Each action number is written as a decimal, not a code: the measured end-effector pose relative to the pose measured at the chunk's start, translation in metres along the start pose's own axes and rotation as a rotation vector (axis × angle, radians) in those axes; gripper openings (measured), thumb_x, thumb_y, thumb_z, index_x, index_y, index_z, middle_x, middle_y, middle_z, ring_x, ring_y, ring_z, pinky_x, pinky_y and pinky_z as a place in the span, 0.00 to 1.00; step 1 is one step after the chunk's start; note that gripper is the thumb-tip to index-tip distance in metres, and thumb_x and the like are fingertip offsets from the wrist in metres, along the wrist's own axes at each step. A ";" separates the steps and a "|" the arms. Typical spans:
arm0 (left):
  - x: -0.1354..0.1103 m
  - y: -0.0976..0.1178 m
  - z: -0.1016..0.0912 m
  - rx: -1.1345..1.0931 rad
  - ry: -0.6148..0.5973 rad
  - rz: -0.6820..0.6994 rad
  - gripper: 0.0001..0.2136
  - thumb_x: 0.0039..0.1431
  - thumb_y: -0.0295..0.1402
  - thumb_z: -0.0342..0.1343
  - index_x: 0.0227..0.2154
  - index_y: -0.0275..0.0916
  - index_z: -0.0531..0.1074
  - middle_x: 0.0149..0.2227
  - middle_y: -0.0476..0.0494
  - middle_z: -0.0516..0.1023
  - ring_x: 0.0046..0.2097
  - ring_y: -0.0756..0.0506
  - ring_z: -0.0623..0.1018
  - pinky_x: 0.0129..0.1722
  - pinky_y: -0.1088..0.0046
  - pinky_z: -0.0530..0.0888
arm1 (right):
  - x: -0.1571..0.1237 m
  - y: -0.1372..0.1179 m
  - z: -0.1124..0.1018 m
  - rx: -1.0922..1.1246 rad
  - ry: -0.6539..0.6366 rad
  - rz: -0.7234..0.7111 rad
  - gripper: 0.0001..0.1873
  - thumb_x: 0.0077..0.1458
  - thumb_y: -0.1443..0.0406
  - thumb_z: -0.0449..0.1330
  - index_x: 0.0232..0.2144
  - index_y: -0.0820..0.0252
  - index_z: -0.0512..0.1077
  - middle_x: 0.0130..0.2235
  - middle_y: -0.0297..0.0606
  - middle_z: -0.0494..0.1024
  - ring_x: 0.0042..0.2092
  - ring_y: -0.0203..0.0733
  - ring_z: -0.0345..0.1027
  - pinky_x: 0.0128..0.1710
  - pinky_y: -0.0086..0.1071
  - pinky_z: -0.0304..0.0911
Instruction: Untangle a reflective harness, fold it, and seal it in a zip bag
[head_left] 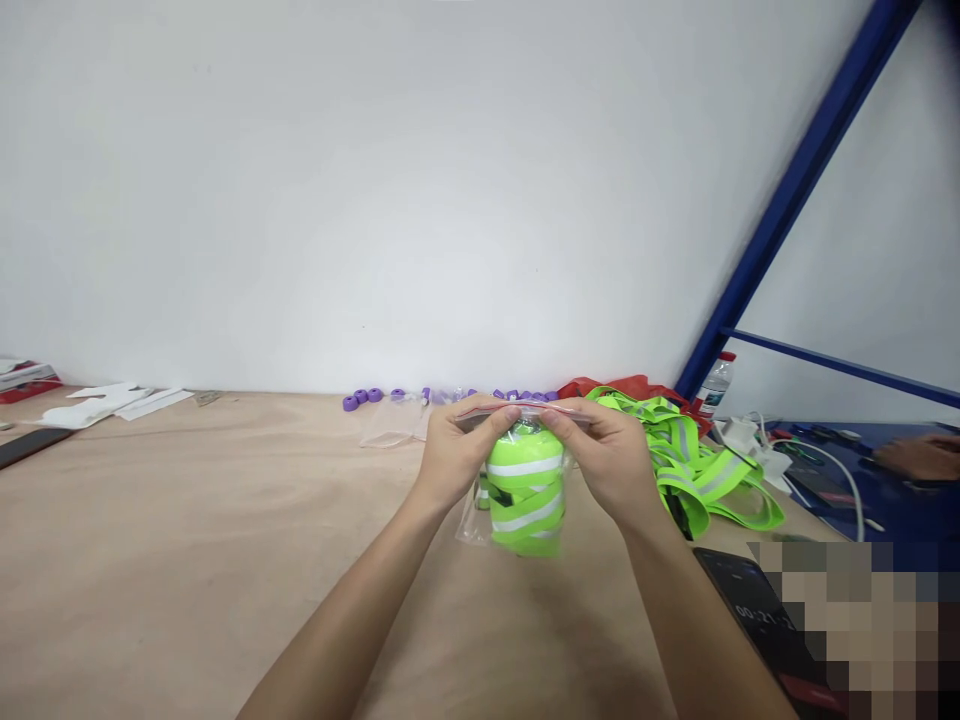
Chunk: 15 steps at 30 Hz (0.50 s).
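Between my two hands hangs a clear zip bag with a red line along its top edge. Inside it sits a rolled neon green strap with pale reflective stripes. My left hand pinches the bag's top edge on the left, thumb toward the middle. On the right, my right hand pinches the same edge, its thumb close to the other one. Fingers behind the bag are partly hidden. Past my right hand lies a loose heap of green reflective straps.
Small purple rolls line the wall beside flat clear bags. Red fabric and a bottle stand behind the straps. A phone lies at right. White papers lie at left. Another person's hand shows at far right.
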<state>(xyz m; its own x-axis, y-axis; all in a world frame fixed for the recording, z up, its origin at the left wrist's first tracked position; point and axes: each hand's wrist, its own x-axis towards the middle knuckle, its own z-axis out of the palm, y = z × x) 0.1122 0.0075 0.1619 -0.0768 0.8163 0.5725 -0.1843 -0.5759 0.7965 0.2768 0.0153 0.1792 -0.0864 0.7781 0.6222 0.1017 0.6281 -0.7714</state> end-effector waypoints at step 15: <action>-0.002 0.000 0.000 0.055 -0.006 0.029 0.10 0.56 0.39 0.66 0.28 0.36 0.82 0.30 0.44 0.82 0.35 0.46 0.79 0.35 0.74 0.74 | -0.003 0.000 0.000 -0.007 0.032 -0.064 0.09 0.52 0.60 0.66 0.26 0.58 0.81 0.26 0.36 0.82 0.29 0.41 0.74 0.28 0.30 0.69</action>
<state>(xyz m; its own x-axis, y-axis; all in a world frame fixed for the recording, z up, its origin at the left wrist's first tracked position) 0.1124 0.0063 0.1610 -0.0757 0.7994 0.5960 -0.1277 -0.6006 0.7893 0.2766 0.0133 0.1770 -0.0610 0.7360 0.6742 0.1043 0.6764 -0.7291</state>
